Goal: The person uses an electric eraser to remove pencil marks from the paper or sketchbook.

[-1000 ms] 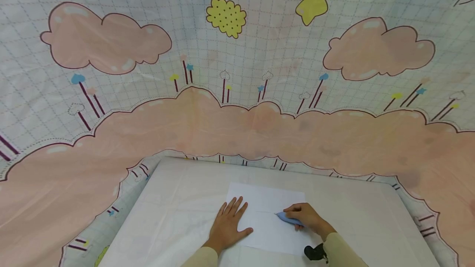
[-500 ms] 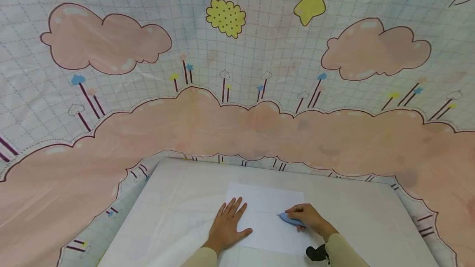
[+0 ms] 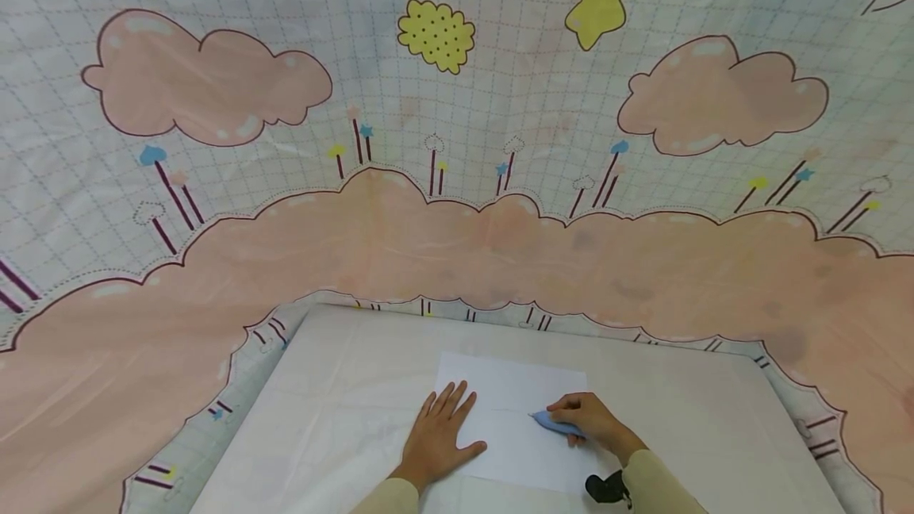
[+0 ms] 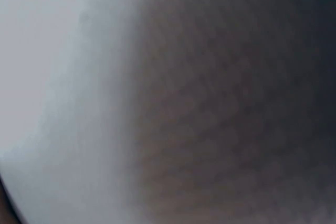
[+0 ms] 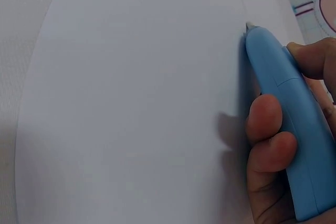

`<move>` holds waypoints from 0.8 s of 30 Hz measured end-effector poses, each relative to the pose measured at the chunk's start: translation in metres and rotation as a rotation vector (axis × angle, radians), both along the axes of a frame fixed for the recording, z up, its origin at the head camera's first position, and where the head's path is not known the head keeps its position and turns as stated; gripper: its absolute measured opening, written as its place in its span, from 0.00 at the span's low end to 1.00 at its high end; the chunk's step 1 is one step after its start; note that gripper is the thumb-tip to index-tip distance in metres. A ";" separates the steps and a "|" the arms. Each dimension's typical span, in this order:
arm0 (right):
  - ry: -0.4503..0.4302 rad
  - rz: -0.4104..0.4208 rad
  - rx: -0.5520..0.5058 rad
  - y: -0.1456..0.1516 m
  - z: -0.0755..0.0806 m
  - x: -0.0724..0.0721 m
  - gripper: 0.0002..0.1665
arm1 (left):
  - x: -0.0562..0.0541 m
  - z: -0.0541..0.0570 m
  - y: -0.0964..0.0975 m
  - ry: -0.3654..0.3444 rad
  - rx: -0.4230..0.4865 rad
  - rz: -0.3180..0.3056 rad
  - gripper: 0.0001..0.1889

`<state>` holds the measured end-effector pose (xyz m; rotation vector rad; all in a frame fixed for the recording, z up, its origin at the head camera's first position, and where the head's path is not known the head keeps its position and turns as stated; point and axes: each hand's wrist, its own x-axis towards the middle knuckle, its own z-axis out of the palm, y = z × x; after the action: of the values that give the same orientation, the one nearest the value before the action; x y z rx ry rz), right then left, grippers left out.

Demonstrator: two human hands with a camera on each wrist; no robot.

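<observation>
Blue tool (image 3: 553, 422) is edging slightly nearer the left hand (image 3: 434, 436) since half a second ago, so I'm guessing tiny strokes. Tabletop (image 3: 343, 387) is sitting under both hands, white paper (image 3: 521, 383) showing between them. Left's resting fingers-spread on it; right hand (image 3: 594, 417) is pinching the tool, pale tip (image 5: 249, 25) pointing toward the left.

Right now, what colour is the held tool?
The tool is blue, clearest in the right wrist view.
</observation>
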<state>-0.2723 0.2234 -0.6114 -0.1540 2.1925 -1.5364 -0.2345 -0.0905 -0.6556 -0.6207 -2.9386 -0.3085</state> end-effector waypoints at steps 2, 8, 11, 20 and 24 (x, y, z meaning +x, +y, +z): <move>0.001 -0.002 -0.001 -0.001 0.000 0.000 0.15 | 0.000 0.002 0.000 -0.013 0.001 0.000 0.46; -0.003 -0.009 -0.006 -0.004 0.001 -0.001 0.15 | 0.000 0.003 0.000 -0.045 -0.011 0.006 0.46; -0.003 -0.012 -0.005 -0.006 0.002 -0.001 0.14 | 0.000 0.004 0.000 -0.051 -0.009 0.005 0.46; -0.006 -0.011 -0.016 -0.009 0.002 -0.002 0.14 | 0.001 0.008 0.000 -0.036 0.028 -0.009 0.45; -0.004 -0.009 -0.010 -0.011 0.002 -0.003 0.15 | 0.000 0.009 -0.001 -0.043 0.025 -0.007 0.45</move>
<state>-0.2756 0.2127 -0.6093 -0.1442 2.1856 -1.5519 -0.2346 -0.0911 -0.6469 -0.6283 -2.9688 -0.3635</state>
